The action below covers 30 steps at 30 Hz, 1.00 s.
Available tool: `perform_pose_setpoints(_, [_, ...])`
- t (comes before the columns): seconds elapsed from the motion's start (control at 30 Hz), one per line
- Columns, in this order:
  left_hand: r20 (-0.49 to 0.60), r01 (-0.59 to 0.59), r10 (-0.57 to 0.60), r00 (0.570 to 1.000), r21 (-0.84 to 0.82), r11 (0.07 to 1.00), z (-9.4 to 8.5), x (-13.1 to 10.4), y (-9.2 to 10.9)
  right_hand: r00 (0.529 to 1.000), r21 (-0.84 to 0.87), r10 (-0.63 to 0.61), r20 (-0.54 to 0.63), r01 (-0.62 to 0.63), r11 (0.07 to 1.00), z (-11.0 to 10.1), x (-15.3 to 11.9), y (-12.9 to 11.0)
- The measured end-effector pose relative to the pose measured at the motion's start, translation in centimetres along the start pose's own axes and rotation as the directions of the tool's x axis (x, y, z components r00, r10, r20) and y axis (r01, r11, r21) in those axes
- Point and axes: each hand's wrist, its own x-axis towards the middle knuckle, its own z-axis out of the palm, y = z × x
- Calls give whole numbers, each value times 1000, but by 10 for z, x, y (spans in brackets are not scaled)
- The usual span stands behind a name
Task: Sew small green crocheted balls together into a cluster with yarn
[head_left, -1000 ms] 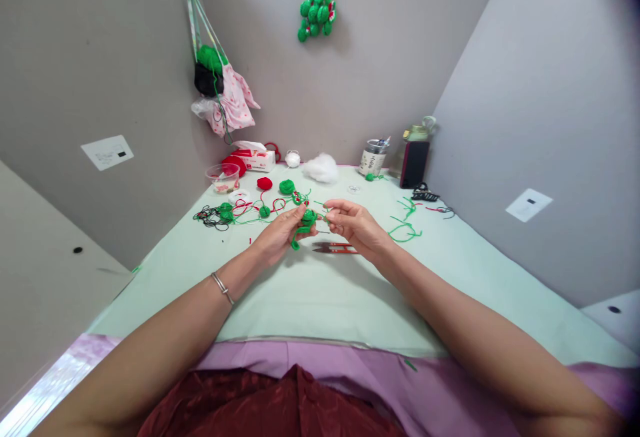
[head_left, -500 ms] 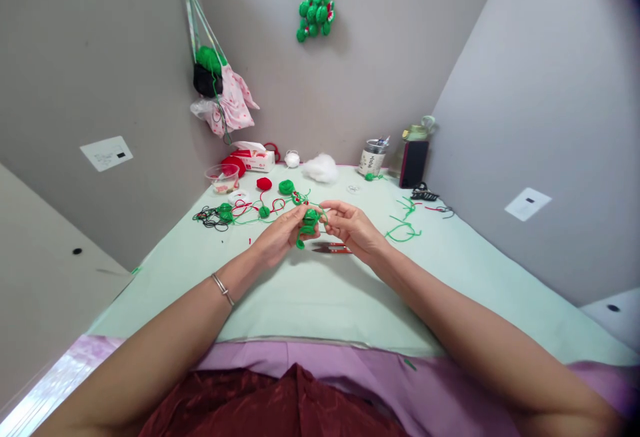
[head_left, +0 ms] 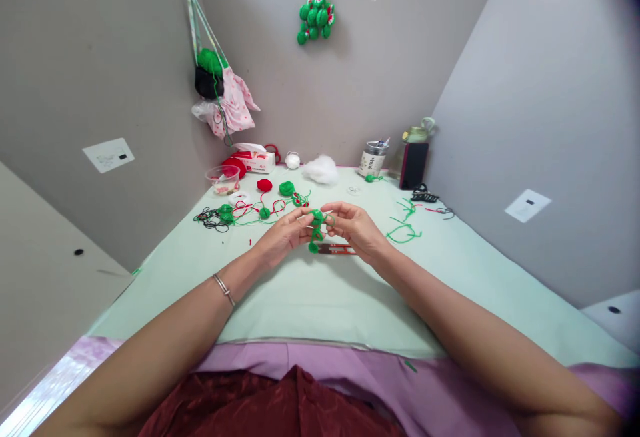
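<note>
Green crocheted piece (head_left: 317, 218) is held up between both hands, above the pale tablecloth (head_left: 310, 307). The left hand (head_left: 283, 237) pinches its edge between thumb and fingers; the right hand (head_left: 353, 225) has thumb and forefinger drawn close together at a green strand (head_left: 329, 220). Against half a second ago, the piece has turned and shifted rightward, showing a looped lower part, and its dangling end now covers the tips of the scissors (head_left: 329, 249). The scissors' handle end is hidden by the right hand. Whether the right fingertips grip anything besides yarn is too small to tell.
</note>
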Motion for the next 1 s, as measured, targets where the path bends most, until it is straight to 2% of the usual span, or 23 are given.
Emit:
perform_pose_setpoints(0.1, [-14,-13,12,1000,-47,999,-1,2,0,999,-110,-29,25,31,993,0,0,0])
perform_pose_setpoints(0.23, [-83,-16,9,997,-77,997,0,2,0,970,-327,-226,-94,184,927,-3,1,-6])
perform_pose_setpoints(0.3, [-105,-24,18,994,-57,998,2,1,0,943,-426,-325,-70,266,865,-3,-1,-8])
perform_pose_setpoints(0.37, [-105,-11,10,994,-13,1000,5,0,-2,913,-545,-406,37,359,758,-1,-3,-9])
perform_pose_setpoints(0.43, [-101,15,-11,995,37,999,7,-2,-4,872,-669,-457,178,447,593,0,-6,-8])
perform_pose_setpoints(0.53, [-100,49,-41,994,77,996,7,-1,-7,835,-791,-446,323,496,357,1,-10,-6])
perform_pose_setpoints(0.63, [-65,63,-58,996,84,995,4,2,-13,825,-825,-433,364,501,262,5,-13,-8])
perform_pose_setpoints(0.73, [-25,70,-68,997,107,992,2,5,-21,806,-790,-490,333,522,323,10,-14,-14])
perform_pose_setpoints(0.8, [-32,97,-93,995,118,988,2,5,-22,827,-729,-497,263,507,460,11,-15,-19])
perform_pose_setpoints(0.87, [-52,131,-127,991,96,987,4,4,-21,894,-611,-411,180,429,665,10,-13,-22])
perform_pose_setpoints(0.93, [-67,133,-129,989,58,989,6,2,-17,955,-453,-263,140,298,840,7,-12,-23])
perform_pose_setpoints(1.0, [-64,104,-101,993,44,994,8,0,-14,980,-339,-131,152,176,924,5,-11,-22])
